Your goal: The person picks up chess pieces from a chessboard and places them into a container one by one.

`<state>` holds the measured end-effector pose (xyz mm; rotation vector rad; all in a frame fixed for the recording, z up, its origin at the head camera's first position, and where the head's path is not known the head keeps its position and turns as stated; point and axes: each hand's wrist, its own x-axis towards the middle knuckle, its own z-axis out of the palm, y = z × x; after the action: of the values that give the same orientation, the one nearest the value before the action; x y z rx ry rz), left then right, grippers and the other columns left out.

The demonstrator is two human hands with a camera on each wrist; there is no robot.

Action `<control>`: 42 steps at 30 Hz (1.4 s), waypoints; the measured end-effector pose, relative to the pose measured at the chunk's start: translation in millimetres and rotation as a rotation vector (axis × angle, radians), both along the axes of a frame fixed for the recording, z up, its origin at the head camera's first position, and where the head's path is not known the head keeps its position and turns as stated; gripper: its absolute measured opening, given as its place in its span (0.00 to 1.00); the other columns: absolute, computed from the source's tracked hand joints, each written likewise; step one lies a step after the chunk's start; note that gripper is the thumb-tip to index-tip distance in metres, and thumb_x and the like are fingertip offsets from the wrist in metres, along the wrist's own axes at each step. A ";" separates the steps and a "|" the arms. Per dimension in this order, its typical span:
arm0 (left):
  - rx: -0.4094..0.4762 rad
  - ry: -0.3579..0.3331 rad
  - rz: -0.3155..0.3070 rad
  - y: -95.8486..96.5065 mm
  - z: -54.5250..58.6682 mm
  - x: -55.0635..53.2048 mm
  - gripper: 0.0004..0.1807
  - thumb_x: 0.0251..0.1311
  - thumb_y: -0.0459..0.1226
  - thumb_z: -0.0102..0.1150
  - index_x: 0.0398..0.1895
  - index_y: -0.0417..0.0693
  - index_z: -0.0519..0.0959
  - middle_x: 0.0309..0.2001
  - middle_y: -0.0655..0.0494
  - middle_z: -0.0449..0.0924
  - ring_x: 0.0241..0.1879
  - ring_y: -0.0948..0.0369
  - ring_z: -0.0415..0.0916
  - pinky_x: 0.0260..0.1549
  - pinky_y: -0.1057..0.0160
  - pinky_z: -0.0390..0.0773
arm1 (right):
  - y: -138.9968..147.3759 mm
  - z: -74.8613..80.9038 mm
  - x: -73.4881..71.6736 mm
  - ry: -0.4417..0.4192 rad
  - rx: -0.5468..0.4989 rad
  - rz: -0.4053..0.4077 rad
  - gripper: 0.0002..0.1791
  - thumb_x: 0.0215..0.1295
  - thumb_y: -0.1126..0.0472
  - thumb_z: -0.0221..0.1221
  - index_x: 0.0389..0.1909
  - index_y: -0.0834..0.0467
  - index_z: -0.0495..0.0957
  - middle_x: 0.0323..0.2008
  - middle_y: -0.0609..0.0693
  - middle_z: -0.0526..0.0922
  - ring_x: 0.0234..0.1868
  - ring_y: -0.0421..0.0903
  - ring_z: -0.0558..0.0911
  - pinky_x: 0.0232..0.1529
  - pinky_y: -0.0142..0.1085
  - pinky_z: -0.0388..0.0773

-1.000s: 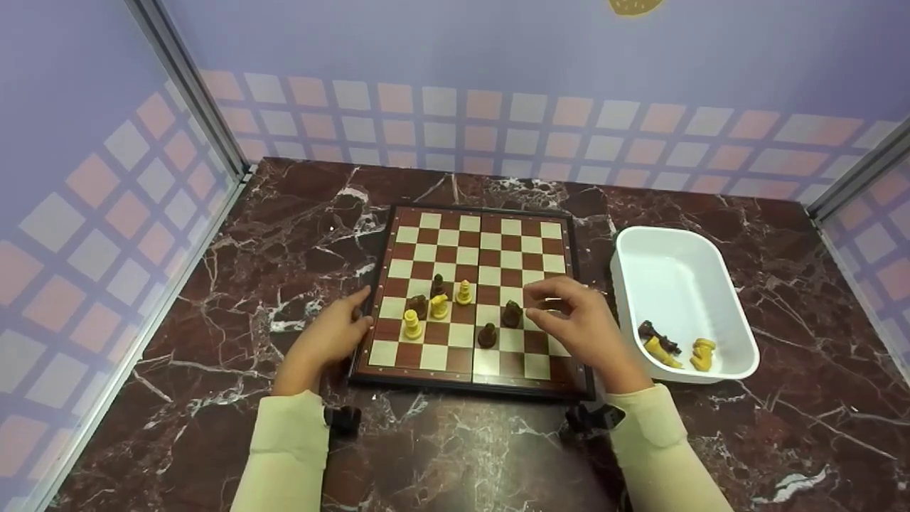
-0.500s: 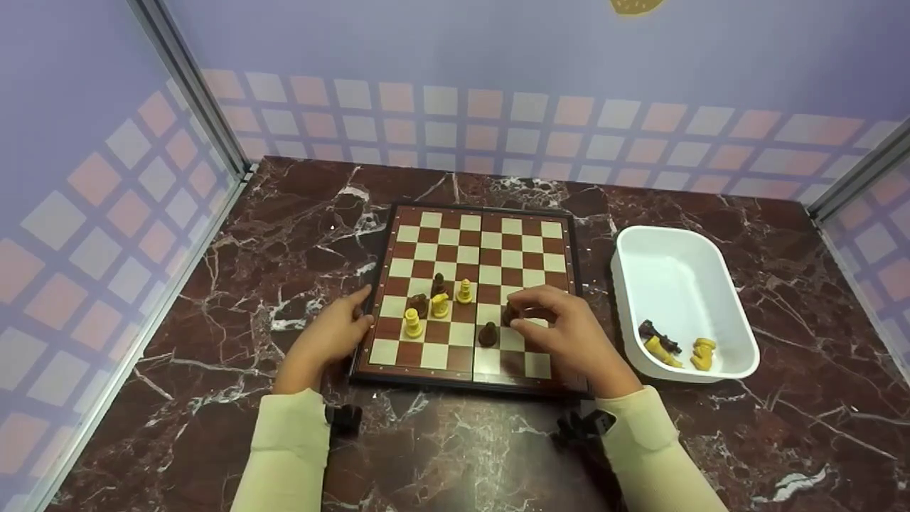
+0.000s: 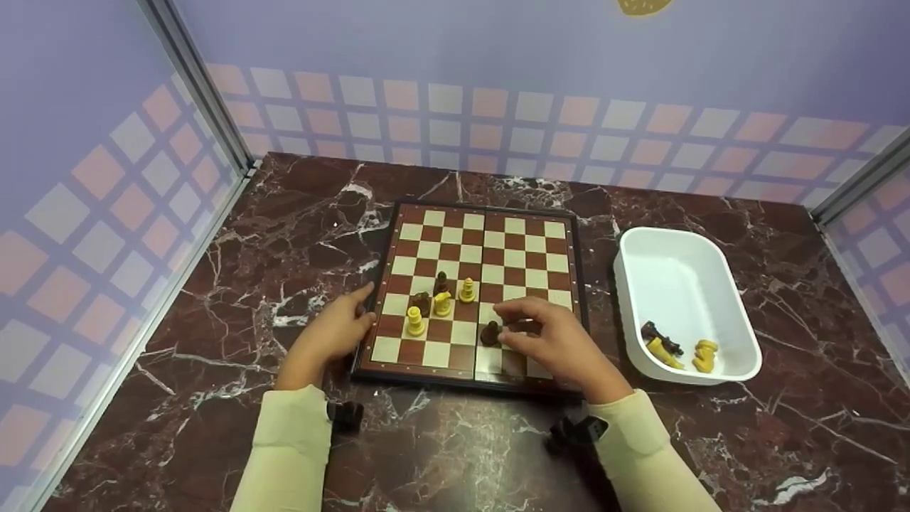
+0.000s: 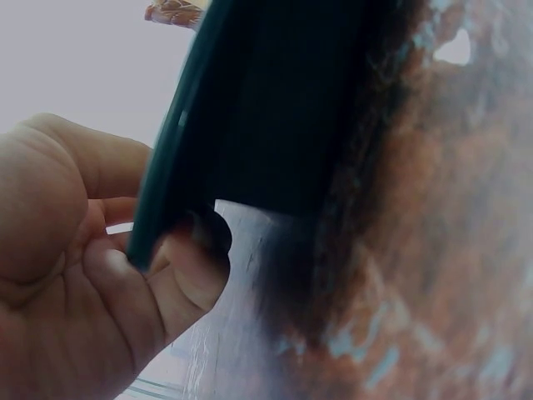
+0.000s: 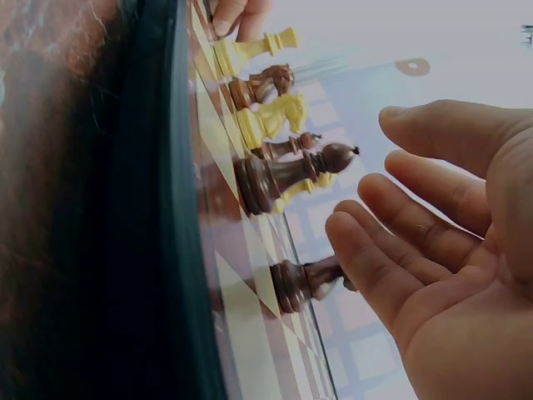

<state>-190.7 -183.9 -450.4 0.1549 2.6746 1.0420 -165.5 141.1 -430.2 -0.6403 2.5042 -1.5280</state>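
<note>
We see the right hand, fingers parted and empty, just beside the dark bishop, upright on the chessboard; the left hand meets the chessboard's edge, its grip unclear. A sideways brush might topple the bishop.

Chess pieces stand on the board, left of a tub holding other pieces.

Two hands: the left hand and the right hand. One chessboard beside the left bears seven chess pieces: three yellow pieces and four dark pieces. One white tray right of the right hand holds two yellow ones and apparently one dark.
</note>
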 end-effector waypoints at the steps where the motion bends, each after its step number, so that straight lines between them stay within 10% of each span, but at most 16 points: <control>1: 0.000 -0.001 0.000 -0.1 -0.1 -0.1 0.32 0.63 0.36 0.45 0.70 0.44 0.51 0.19 0.58 0.62 0.15 0.64 0.60 0.16 0.65 0.66 | -0.6 -1.9 -0.2 0.001 0.009 0.004 0.20 0.55 0.60 0.62 0.51 0.58 0.76 0.49 0.54 0.77 0.47 0.49 0.80 0.50 0.37 0.76; 42: -0.009 0.001 0.008 0.5 1.6 -0.8 0.32 0.63 0.36 0.46 0.70 0.43 0.52 0.18 0.59 0.62 0.14 0.64 0.59 0.16 0.65 0.65 | -21.3 -14.2 3.3 0.245 0.164 -0.205 0.12 0.53 0.63 0.62 0.38 0.46 0.82 0.37 0.39 0.83 0.39 0.35 0.80 0.43 0.32 0.76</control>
<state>-191.4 -183.3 -448.8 0.1428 2.6826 1.0330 -162.2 119.8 -444.4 -0.5924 2.9235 -1.3558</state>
